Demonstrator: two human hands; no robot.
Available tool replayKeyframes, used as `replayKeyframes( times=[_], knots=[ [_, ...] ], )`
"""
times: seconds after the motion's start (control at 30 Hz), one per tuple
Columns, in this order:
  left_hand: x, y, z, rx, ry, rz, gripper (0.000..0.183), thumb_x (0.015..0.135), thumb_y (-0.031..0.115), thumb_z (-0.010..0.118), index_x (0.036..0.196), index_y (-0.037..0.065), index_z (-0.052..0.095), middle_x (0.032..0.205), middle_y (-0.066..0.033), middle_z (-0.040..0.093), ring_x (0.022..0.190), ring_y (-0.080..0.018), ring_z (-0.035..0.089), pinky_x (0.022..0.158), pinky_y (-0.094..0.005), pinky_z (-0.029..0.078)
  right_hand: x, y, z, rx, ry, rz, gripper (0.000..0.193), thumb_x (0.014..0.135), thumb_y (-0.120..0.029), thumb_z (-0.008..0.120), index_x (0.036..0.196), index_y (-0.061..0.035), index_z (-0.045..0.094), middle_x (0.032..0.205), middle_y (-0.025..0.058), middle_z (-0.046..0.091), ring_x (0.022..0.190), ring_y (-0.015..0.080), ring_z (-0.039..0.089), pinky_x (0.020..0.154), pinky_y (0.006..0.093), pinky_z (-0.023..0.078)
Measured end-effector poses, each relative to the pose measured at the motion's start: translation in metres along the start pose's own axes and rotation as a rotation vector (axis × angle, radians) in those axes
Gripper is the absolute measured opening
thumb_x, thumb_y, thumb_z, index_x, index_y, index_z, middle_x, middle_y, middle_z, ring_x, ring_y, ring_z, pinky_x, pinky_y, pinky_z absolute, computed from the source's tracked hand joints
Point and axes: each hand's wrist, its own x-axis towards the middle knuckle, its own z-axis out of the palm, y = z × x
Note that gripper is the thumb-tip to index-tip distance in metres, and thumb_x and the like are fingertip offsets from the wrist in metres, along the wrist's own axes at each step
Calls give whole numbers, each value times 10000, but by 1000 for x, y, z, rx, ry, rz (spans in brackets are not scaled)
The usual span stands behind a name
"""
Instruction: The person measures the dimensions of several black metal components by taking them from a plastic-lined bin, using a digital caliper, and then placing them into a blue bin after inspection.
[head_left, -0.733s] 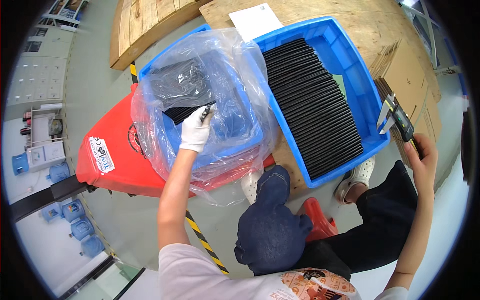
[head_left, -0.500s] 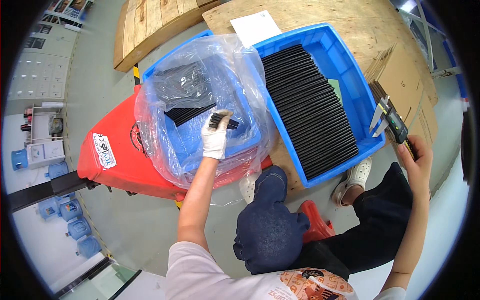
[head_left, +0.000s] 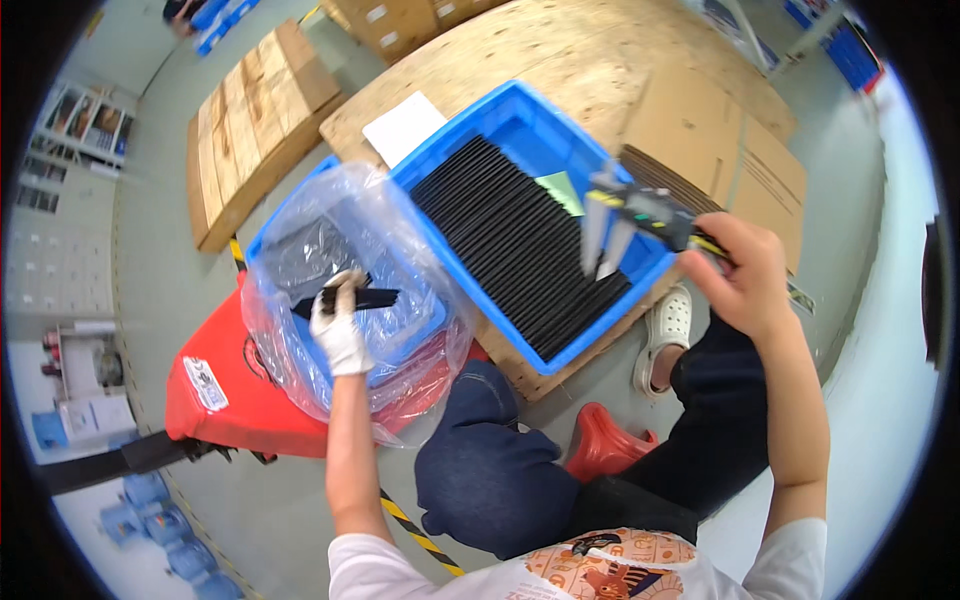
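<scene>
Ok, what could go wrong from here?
The bundle of black strips pokes out on both sides of the gloved left hand, so a strip might slip out. The loose clear bag around it could snag the ends. The right hand holds the caliper with its jaws spread over the row of black rods, which they might knock or scratch.

Here we have the digital caliper (head_left: 652,212), its jaws parted, tilted over the right side of the blue tub (head_left: 530,128); left of that tub, we hold a bundle of thin black rods (head_left: 378,298), pointing sideways.
</scene>
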Motion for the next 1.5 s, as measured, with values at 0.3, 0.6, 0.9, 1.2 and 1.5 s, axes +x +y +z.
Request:
replayKeyframes(
  times=[0.3, 0.6, 0.9, 1.2, 1.5],
  knots=[
    [-64, 169, 52, -81, -253, 242, 167, 849, 34, 548, 1004, -20, 575, 943, -121, 623, 886, -228, 606, 844, -348, 472, -32, -18, -32, -192, 208, -266, 405, 653, -428, 685, 598, -98, 457, 512, 33, 488, 456, 216, 530, 392, 316, 377],
    [-131, 169, 116, -152, -376, 83, 131, 832, 44, 583, 948, -17, 584, 900, -118, 632, 841, -201, 609, 796, -324, 482, -47, -16, -32, -109, 215, -255, 395, 643, -446, 693, 672, -89, 525, 557, 26, 526, 489, 209, 548, 418, 305, 403],
    [-140, 141, 134, 29, -438, 193, 161, 797, 35, 627, 954, 5, 612, 804, -53, 640, 675, -99, 591, 617, -212, 461, -45, -31, -18, 57, 237, -170, 273, 687, -203, 692, 867, -25, 587, 626, 74, 560, 479, 203, 543, 420, 273, 399],
    [-130, 140, 124, 420, -392, 577, 265, 723, 32, 662, 980, 41, 599, 795, -109, 627, 615, -237, 612, 534, -288, 469, -41, -40, 0, 49, 144, -120, 298, 666, -149, 697, 895, -5, 573, 664, 69, 574, 440, 159, 489, 430, 247, 401],
    [-128, 144, 122, 525, -395, 683, 433, 595, -3, 636, 1024, 6, 577, 935, -133, 618, 700, -275, 618, 568, -319, 487, -39, -45, -5, 65, 77, 32, 253, 676, -243, 718, 743, -45, 576, 535, 70, 510, 420, 171, 458, 409, 256, 352]
  ],
)
